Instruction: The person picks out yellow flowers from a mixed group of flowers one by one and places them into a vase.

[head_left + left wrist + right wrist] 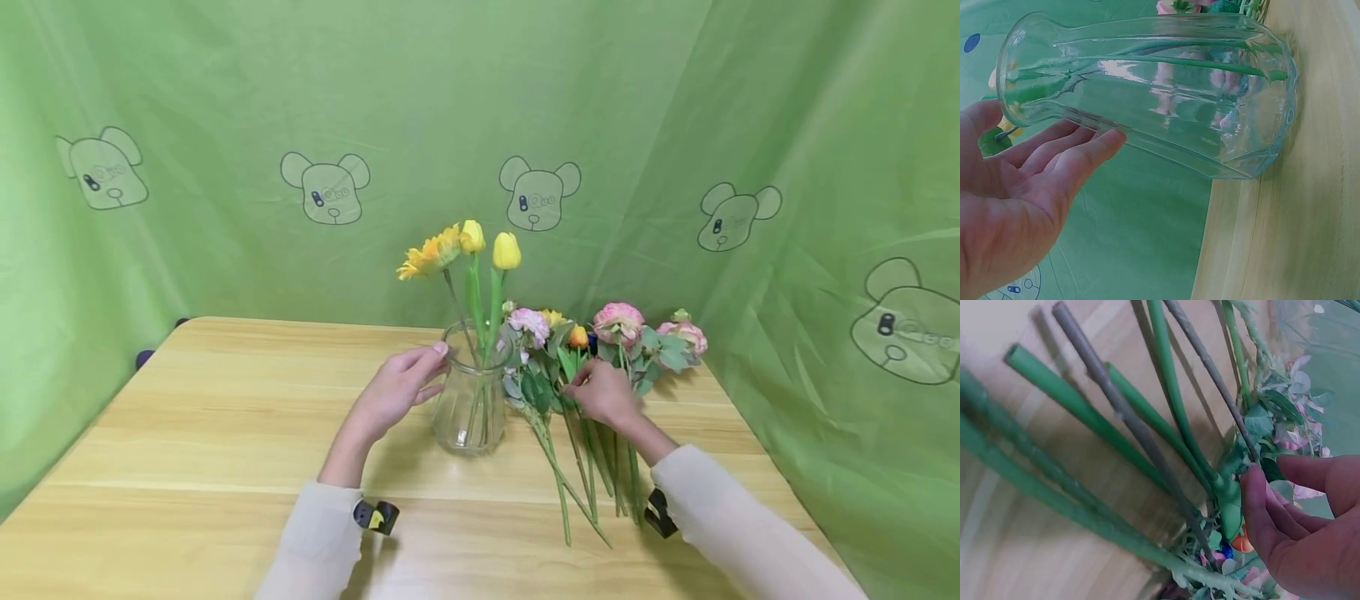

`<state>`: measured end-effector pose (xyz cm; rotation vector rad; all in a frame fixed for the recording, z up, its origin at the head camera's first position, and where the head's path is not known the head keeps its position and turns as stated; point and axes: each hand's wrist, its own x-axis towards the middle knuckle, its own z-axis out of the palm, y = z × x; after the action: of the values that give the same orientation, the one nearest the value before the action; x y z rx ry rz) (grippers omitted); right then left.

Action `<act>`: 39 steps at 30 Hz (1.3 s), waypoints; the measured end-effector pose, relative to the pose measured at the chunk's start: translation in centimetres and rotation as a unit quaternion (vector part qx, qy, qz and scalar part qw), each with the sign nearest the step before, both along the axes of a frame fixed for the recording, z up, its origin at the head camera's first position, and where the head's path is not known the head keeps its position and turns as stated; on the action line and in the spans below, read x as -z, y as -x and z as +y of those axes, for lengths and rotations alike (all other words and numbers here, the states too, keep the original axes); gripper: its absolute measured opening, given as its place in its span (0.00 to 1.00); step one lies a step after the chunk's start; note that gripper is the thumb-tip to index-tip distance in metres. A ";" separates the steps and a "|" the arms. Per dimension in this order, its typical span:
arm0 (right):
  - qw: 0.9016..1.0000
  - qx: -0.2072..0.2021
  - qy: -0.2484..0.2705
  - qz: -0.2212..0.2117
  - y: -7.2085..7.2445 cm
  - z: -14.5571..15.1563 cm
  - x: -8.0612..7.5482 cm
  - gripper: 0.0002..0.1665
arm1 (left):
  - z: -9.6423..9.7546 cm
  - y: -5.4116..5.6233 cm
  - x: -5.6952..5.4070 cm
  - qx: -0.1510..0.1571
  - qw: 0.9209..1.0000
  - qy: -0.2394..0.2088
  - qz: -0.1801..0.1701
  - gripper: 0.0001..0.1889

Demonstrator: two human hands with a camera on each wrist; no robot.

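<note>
A clear glass vase [468,417] stands upright, holding a yellow-orange daisy-like flower [431,254] and two yellow tulips [507,250]. My left hand [401,383] is at the vase's left side, its fingers extended; in the left wrist view the fingertips [1113,140] lie along the glass below the rim. To the right, my right hand [606,393] reaches into a pile of flowers. Its thumb and fingertips pinch a thin brown stem [1210,365]; which bloom that stem bears is hidden. Beside it are an orange tulip [578,337] and green stems [1169,375].
Pink blooms [618,323] and a lilac bloom [529,325] lie toward the table's back right, their stems pointing toward me. The wooden table [225,400] extends left of the vase. A green curtain [427,83] with bear-head outlines hangs behind and at both sides.
</note>
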<state>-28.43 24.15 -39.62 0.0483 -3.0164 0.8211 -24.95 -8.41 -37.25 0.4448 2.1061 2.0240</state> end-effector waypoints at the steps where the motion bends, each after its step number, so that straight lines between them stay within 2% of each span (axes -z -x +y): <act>1: 1.000 -0.001 -0.001 0.003 0.0 -0.1 0.1 0.12 | 0.0 0.0 0.0 0.001 1.000 0.000 0.001 0.34; 13: 1.000 -0.008 -0.018 0.002 0.2 -0.7 1.3 0.17 | 0.0 0.1 0.1 0.001 1.000 0.001 0.000 0.34; 18: 1.000 -0.006 -0.011 -0.022 0.4 -1.0 1.5 0.22 | -0.1 0.1 0.1 -0.001 1.000 0.004 0.001 0.34; 27: 0.998 0.006 0.014 -0.057 0.8 -1.0 1.7 0.23 | 0.0 0.0 0.0 -0.002 1.000 0.004 0.002 0.34; 39: 1.000 0.004 0.026 -0.012 0.5 -1.2 1.1 0.22 | 0.0 0.0 0.0 0.000 1.000 0.004 0.002 0.34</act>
<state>-28.90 22.93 -40.72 0.0269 -3.0126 0.9061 -24.97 -8.42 -37.27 0.4486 2.1158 2.0166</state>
